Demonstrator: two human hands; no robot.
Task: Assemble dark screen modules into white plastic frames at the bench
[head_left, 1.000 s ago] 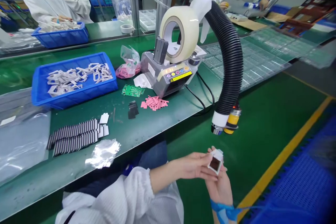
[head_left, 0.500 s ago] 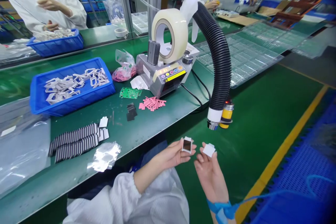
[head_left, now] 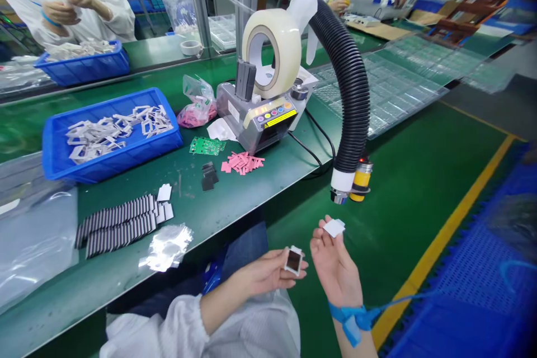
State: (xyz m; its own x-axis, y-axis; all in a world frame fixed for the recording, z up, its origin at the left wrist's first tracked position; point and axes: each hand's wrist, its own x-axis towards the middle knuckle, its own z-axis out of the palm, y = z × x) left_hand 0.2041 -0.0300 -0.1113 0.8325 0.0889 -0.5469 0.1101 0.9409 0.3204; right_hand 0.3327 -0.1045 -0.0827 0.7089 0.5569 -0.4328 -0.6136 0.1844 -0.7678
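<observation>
My left hand (head_left: 268,271) pinches a small white frame with a dark square centre (head_left: 293,260), held low over my lap. My right hand (head_left: 333,260) is raised a little higher, palm towards me, fingertips holding a small white flat piece (head_left: 334,227) just below the nozzle (head_left: 340,193) of a black corrugated hose (head_left: 350,84). The two pieces are apart. A blue wrist strap (head_left: 350,316) with a cord circles my right wrist.
On the green bench stand a tape dispenser (head_left: 264,112), a blue bin of white frames (head_left: 111,134), rows of dark parts (head_left: 119,224), pink pieces (head_left: 243,163), a green circuit board (head_left: 205,146) and plastic film. Clear trays (head_left: 403,84) lie to the right. Other people work behind.
One second ago both hands held the frame and white piece together. They have separated; my left hand dropped lower with the frame while my right stays under the nozzle with the white piece.
</observation>
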